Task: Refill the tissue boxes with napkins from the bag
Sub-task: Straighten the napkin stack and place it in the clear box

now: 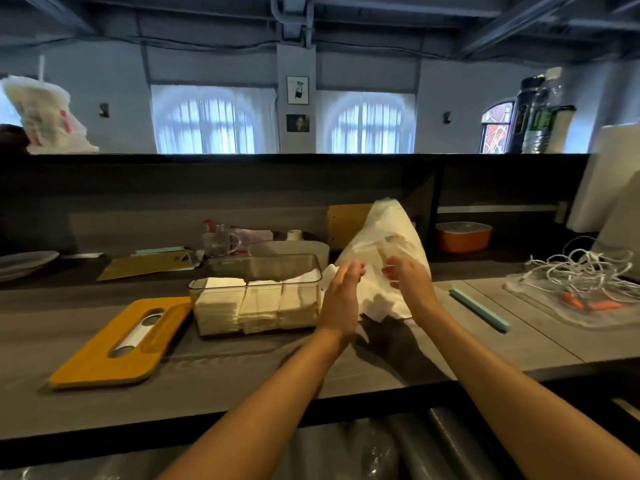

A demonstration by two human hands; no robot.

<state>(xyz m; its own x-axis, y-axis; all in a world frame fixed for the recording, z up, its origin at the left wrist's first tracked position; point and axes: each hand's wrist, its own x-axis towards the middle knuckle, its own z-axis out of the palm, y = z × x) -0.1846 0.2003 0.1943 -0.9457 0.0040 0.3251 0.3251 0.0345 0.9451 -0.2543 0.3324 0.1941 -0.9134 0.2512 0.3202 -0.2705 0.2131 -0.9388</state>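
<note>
Bag: a white, thin plastic bag (388,244) stands on the grey tabletop (242,368), just right of the clear box, its peak leaning up towards the back shelf.
Napkins in bag: folded white napkins (372,299) spill from the bag's lower mouth onto the tabletop, between and below the two hands.
Left hand: the left hand (341,294) is at the bag's left edge, fingers curled towards the plastic; whether it pinches the plastic or only touches it cannot be told.
Right hand: the right hand (408,277) lies against the front of the bag, fingers curled onto the plastic, seemingly gripping it.
Tissue box: a clear, open-topped tissue box (256,296) sits just left of the left hand, nearly touching the wrist, partly filled with stacks of white napkins standing side by side.
Lid: a yellow lid (117,341) with a long slot lies flat on the tabletop, left of the box and touching its near corner.
Second container: another clear container (291,252) stands behind the box.
Right side: a pale green strip (479,310) lies right of the right forearm; further right, a tangle of white cable (585,268).
</note>
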